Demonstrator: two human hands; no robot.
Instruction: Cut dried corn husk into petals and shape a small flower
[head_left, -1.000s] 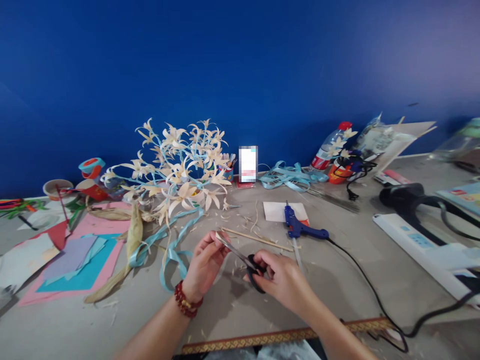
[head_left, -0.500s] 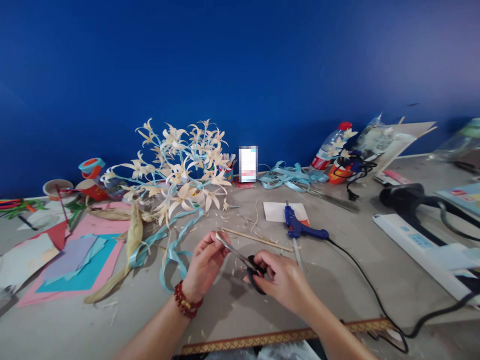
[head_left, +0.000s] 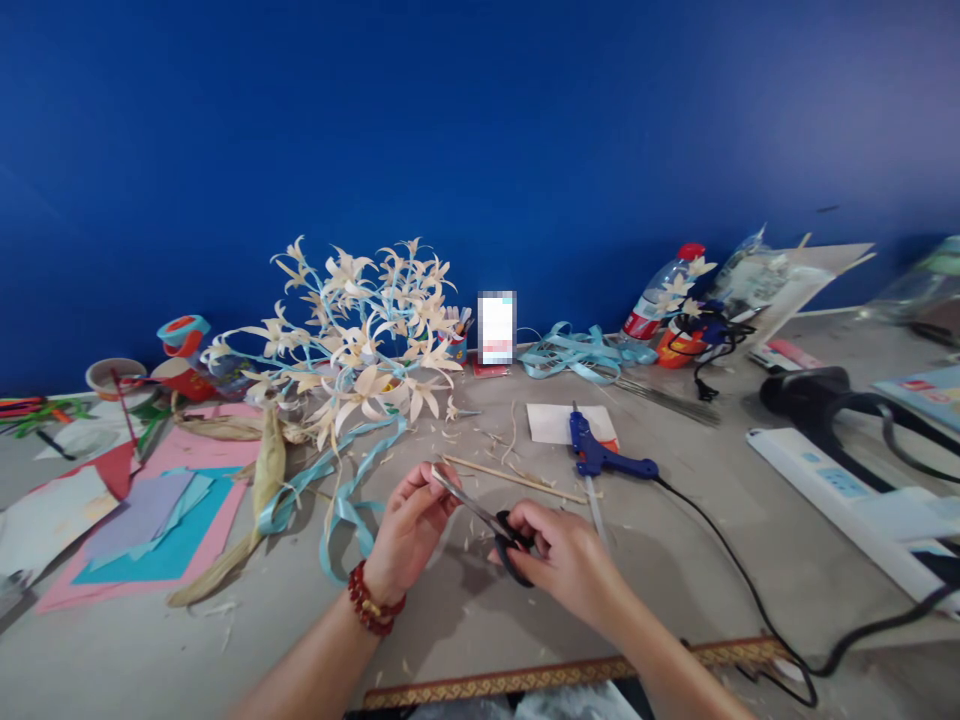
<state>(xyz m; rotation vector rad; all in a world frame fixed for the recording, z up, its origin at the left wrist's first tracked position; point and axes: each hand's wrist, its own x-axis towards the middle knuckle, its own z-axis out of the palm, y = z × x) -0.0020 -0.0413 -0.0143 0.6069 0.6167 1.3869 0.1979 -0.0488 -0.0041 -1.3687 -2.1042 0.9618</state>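
Note:
My right hand (head_left: pixel 566 560) grips black-handled scissors (head_left: pixel 491 525), whose blades point up and left toward my left hand (head_left: pixel 409 535). The left hand, with a red bead bracelet on its wrist, pinches a small pale strip at the blade tips; the strip is too small to name. Both hands hover just above the grey table (head_left: pixel 465 620), near its front edge. A bouquet of cream paper flowers with light blue ribbon stems (head_left: pixel 360 340) lies behind the left hand. Thin wooden sticks (head_left: pixel 514 478) lie just beyond the scissors.
A blue glue gun (head_left: pixel 600 455) lies right of centre, its black cord (head_left: pixel 742 580) trailing to the front edge. Coloured paper sheets (head_left: pixel 142 515) cover the left. Light blue ribbon (head_left: pixel 577 350), a bottle (head_left: pixel 660 295), a white power strip (head_left: pixel 840 490) and black cables occupy the right.

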